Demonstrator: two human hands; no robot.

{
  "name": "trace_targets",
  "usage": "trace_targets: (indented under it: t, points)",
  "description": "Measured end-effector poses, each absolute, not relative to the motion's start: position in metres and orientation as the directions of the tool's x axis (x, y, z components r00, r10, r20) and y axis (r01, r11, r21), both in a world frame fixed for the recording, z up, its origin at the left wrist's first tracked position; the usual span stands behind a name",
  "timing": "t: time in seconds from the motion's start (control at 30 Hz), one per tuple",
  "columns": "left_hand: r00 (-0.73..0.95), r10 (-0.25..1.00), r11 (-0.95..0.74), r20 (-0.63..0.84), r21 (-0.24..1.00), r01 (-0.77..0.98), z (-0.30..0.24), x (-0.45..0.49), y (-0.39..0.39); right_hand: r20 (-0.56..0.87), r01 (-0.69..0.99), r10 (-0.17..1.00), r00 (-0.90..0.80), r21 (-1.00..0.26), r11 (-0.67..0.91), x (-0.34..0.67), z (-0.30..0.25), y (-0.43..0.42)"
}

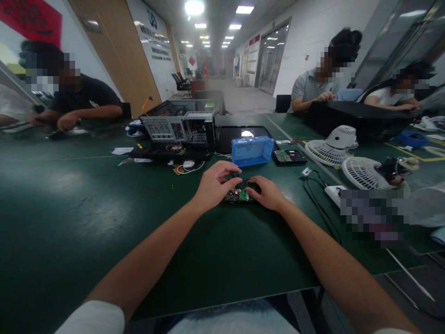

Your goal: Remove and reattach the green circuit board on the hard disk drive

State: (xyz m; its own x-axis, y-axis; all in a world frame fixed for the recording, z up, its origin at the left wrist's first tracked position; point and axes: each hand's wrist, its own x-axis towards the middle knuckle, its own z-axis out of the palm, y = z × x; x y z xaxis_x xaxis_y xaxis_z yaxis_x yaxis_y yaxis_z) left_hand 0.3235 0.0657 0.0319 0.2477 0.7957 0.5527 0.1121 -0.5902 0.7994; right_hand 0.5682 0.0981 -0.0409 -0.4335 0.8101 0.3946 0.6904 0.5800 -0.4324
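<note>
1. The left hand (215, 183) has its thumb and fingers curled towards each other with a narrow gap; a small dark piece (238, 175) shows there, but whether it is pinched I cannot tell.
2. The right hand (267, 191) has thumb and forefinger parted at the other side; whether they press on anything I cannot tell.
3. The flat device (244, 195), with its green circuit board exposed, lies on the table directly below and between both sets of fingertips. The right hand looks nearer, its thumb at the board, while the left fingers sit slightly above the far left part.
4. Its long axis seems to run from the left hand to the right, across the person's front; the hands cover much of it. One long edge faces the person; no clear front end shows.
5. Just beyond the grip stands a blue bin (252, 155); beyond and right of it lies another circuit-board unit (290, 157).
6. Farther out, beyond and left, is an open computer case (165, 130); well to the right are a white fan (321, 150) and a power strip (334, 191), all on the green table (181, 264).
</note>
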Motion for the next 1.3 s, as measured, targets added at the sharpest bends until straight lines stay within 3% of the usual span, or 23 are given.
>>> trace_targets:
  t: [0.17,0.37,0.73,0.93,1.3]
  points:
    - [0.265,0.745,-0.667,0.612,0.687,0.29,0.04,0.318,0.065,0.415,0.673,0.801,-0.432,-0.442,0.592,0.568,-0.041,0.097]
    - [0.362,0.661,-0.75,0.658,0.565,0.342,0.047,0.316,0.062,0.395,0.647,0.787,-0.474,-0.451,0.615,0.571,-0.037,0.096]
    - [0.337,0.659,-0.749,0.672,0.549,0.37,0.046,0.317,0.062,0.16,0.674,0.776,-0.61,-0.41,0.614,0.587,-0.015,0.088]
    - [0.295,0.666,-0.743,0.686,0.572,0.348,0.045,0.317,0.063,0.192,0.701,0.783,-0.592,-0.358,0.617,0.579,-0.014,0.084]
    - [0.376,0.684,-0.728,0.625,0.559,0.397,0.045,0.315,0.066,0.332,0.858,0.869,-0.368,-0.24,0.455,0.563,-0.03,0.082]
